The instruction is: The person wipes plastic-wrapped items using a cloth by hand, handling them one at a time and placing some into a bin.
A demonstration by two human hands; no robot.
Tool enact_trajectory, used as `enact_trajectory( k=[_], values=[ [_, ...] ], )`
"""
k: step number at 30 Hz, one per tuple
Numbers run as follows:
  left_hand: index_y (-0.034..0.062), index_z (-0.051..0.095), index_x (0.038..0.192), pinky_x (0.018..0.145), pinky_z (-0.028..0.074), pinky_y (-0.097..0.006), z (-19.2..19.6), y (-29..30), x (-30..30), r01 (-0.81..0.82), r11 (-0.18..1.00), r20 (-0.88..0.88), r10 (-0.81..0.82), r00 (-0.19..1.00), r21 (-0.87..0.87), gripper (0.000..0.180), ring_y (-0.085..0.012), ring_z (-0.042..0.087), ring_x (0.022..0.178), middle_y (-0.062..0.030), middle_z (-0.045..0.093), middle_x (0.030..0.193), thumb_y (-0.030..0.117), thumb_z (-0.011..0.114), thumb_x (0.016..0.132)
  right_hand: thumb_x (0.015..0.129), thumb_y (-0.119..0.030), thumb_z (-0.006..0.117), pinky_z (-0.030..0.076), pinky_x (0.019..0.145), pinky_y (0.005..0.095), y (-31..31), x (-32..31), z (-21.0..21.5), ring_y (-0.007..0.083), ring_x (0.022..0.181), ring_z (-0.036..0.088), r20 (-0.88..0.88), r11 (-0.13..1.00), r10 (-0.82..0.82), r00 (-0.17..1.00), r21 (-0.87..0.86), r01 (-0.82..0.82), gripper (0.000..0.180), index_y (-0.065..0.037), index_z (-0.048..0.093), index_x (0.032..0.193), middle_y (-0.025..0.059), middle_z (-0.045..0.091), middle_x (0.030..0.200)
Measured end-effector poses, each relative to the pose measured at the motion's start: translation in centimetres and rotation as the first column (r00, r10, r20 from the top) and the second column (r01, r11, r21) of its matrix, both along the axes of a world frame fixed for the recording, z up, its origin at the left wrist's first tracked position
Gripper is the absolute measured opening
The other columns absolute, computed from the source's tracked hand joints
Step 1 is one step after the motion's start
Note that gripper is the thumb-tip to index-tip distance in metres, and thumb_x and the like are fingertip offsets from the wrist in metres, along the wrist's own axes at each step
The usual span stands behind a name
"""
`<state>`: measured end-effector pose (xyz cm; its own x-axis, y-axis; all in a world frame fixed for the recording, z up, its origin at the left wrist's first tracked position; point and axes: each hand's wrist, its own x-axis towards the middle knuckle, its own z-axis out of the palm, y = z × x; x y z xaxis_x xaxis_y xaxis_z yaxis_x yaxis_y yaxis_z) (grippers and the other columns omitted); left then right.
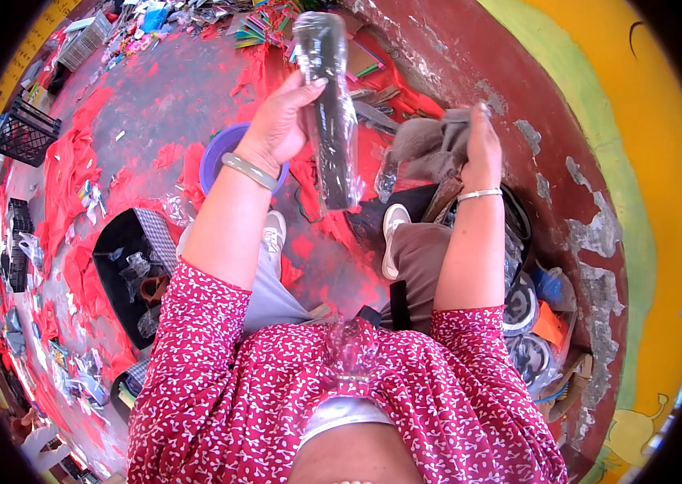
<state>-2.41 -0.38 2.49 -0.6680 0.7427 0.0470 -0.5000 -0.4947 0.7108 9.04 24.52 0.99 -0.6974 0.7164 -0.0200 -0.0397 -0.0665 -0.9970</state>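
Near the upper centre of the frame, the left hand (280, 121) had its fingers wrapped around a long dark roll in clear plastic wrap (331, 113), held upright above a purple basin (220, 149), while the right hand (482, 149) gripped a grey cloth (429, 145) right of centre.

A single wide fisheye view looks from the person's head steeply down over the red patterned blouse (341, 403) to the floor (155, 89) ahead. Both forearms rise from the lower edge, so the left hand (280, 121) and right hand (482, 149) sit close to the lens, near mid-frame. Straight lines bow toward the dark round rim; the painted wall (647, 161) curves along the right, perhaps quite near.
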Motion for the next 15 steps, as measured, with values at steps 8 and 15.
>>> enact_trajectory(
  k=[8,15],
  values=[
    [0.0007,0.045,0.114,0.071,0.051,-0.031,-2.5,-0.8,-0.7,-0.026,0.957,-0.096,-0.002,0.995,-0.289,0.039,-0.0175,0.06,0.077,-0.0069,0.057,0.09,-0.001,0.059,0.078,0.092,-0.036,0.047,0.047,0.084,0.0427,4.0,2.7,-1.0,0.0257,0.093,0.058,-0.176,0.846,-0.18,0.968,-0.53,0.061,0.041,0.001,0.055,0.105,0.0124,0.06,0.102],
    [0.0052,0.042,0.119,0.069,0.055,-0.038,-5.8,0.4,0.7,0.238,0.953,0.114,-0.219,0.969,-0.189,0.04,-0.0228,0.063,0.078,-0.0091,0.058,0.092,0.002,0.058,0.081,0.094,-0.037,0.039,0.041,0.093,0.0417,0.0,1.7,0.9,0.0252,0.105,0.052,-0.548,0.937,0.045,0.835,-0.267,-0.225,0.046,-0.005,0.043,0.126,0.0129,0.052,0.115]
  ],
)
